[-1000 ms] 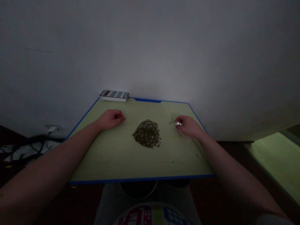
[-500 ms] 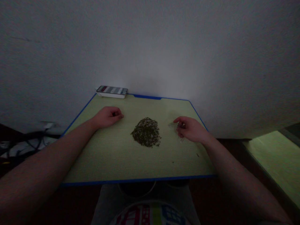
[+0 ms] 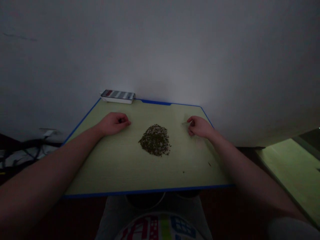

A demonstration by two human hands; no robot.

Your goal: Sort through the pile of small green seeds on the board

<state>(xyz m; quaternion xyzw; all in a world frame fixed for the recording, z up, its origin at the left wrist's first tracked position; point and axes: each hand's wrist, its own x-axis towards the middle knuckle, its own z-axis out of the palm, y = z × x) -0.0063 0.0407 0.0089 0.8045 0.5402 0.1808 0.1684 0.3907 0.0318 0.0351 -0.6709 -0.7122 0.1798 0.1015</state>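
A loose mound of small dark green-brown grains (image 3: pixel 155 140) lies mid-table. To its left, my left hand (image 3: pixel 115 123) rests on the tabletop, fingers curled into a loose fist with nothing visible in them. My right hand (image 3: pixel 198 126) is on the far right side, apart from the mound, its thumb and fingers closed on a small clear, see-through object (image 3: pixel 185 123). Only a thin edge of that object shows to the left of the fingertips; its kind cannot be made out in the dim light.
The pale table (image 3: pixel 120 173) has a blue rim and stands against a wall (image 3: pixel 160 50). A phone (image 3: pixel 118 94) lies on a white box (image 3: pixel 117 100) at the back left corner. A dark sliver (image 3: pixel 209 164) and a speck (image 3: pixel 183 172) lie front right. Cables (image 3: pixel 32 148) hang left.
My right hand has moved away from me, toward the back of the table, with the clear object. My left hand and the mound stay in place; the view has shifted slightly.
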